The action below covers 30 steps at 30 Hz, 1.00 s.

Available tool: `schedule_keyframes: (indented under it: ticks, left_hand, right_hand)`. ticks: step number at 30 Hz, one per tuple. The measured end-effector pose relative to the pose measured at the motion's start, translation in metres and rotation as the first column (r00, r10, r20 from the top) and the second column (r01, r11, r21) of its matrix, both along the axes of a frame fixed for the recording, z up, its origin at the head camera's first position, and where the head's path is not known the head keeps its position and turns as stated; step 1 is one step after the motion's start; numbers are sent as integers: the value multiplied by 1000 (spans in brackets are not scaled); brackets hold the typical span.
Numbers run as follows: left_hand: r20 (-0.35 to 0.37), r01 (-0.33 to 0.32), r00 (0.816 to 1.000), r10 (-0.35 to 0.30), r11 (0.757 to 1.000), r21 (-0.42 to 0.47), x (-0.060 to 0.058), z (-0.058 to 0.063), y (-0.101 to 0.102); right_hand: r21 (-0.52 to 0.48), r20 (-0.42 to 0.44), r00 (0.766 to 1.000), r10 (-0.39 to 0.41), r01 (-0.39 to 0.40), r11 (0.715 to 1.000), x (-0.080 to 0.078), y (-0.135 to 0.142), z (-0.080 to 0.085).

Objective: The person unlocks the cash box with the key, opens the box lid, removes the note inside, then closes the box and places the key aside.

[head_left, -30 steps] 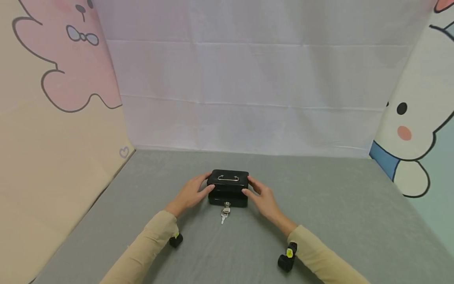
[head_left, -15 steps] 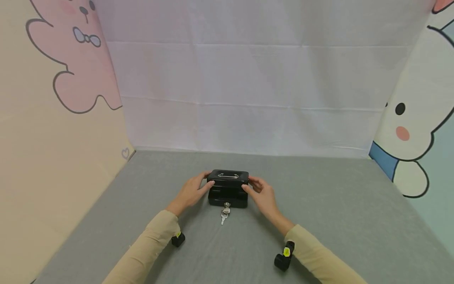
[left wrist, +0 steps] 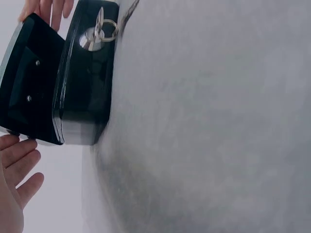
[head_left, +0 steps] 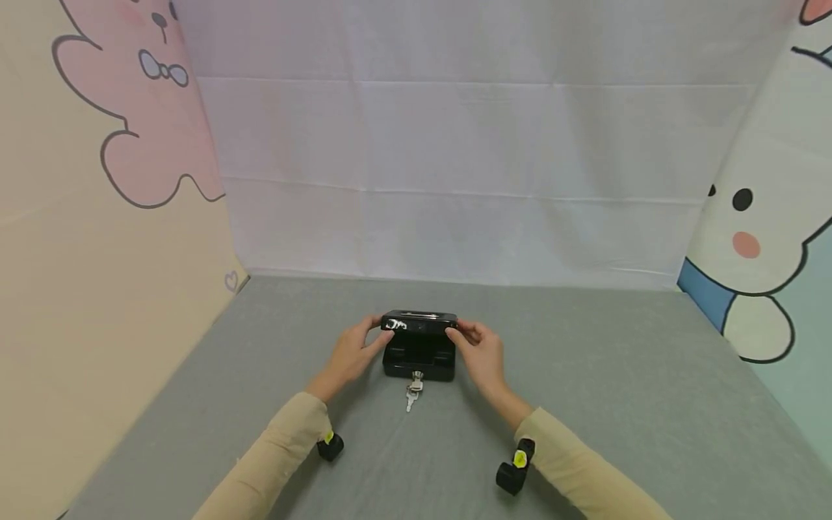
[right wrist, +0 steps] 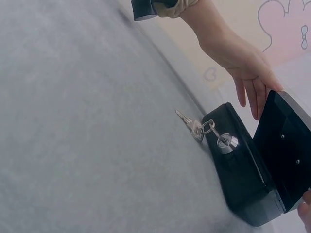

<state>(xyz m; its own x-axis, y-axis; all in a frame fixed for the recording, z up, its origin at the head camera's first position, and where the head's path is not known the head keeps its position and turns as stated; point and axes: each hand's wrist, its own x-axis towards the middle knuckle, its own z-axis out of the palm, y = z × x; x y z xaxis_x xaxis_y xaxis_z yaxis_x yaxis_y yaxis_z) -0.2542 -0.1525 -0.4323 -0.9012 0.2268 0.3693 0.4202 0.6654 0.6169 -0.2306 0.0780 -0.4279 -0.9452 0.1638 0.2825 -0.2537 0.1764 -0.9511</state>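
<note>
A small black cash box (head_left: 419,370) rests on the grey tabletop with its lid (head_left: 422,327) tilted up and back. My left hand (head_left: 347,360) holds the lid's left end, thumb at the front edge and fingers at the side. At the opposite end, my right hand (head_left: 484,360) holds the lid in the same way. A silver lock (right wrist: 227,143) on the front wall has a key in it, and a second key (right wrist: 188,124) hangs from the ring. The lid's dark underside shows in both wrist views; the box floor is hidden there.
Grey cloth covers the table (head_left: 617,375) around the box. A white curtain (head_left: 455,144) stands behind it. Printed cartoon panels flank both sides, a pink figure (head_left: 162,130) on the left and a white one (head_left: 747,224) on the right.
The lid has swung up from slightly raised to nearly upright, and its handle has turned almost out of sight. Both hands have risen slightly with it. The box base stays in place.
</note>
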Motion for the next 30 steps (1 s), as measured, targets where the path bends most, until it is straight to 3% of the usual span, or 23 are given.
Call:
schedule_keyframes:
  ticks: [9, 13, 20, 25, 30]
  left_hand:
    - [24, 14, 1000, -15, 1000, 28, 2, -2, 5]
    - [33, 28, 999, -29, 999, 32, 1, -2, 6]
    - [25, 48, 998, -50, 995, 86, -3, -2, 7]
    - [24, 46, 999, -49, 995, 93, -6, -1, 6]
    - [36, 46, 998, -49, 997, 68, -10, 0, 5]
  right_hand:
    - [0, -8, 996, -94, 94, 996, -2, -1, 5]
    - [-9, -38, 995, -95, 95, 995, -1, -1, 11]
    - [69, -43, 995, 86, -83, 994, -7, 9, 1]
    - [175, -36, 978, 205, -196, 965, -10, 14, 0]
    - [253, 11, 965, 260, -254, 934, -12, 18, 0]
